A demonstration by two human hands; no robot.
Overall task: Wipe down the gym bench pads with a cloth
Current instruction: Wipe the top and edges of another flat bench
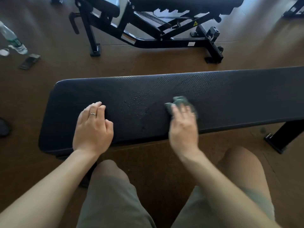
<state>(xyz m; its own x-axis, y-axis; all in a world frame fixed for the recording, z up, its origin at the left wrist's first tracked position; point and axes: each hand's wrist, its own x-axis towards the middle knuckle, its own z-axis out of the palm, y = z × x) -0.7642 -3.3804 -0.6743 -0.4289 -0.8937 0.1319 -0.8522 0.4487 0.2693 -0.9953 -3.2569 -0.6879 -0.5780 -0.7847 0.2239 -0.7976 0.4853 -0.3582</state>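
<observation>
The left hand (93, 127) lies flat on the pad (230, 96), fingers relaxed, gripping nothing. The blurred right hand (183, 127) presses a green cloth (178, 102) onto the pad, the cloth bunched under its fingertips. Droplets (138, 101) bead on the pad between the hands. Far left of the left hand, a bottle (12, 39) lies on the floor (164, 170); its contents cannot be made out.

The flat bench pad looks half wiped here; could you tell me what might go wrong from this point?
1. Droplets sit on the bench pad left of the cloth; strokes staying right would likely miss them.
2. The right hand presses a small bunched cloth, which might slip out.
3. The left hand rests on the pad, covering an unwiped patch.
</observation>
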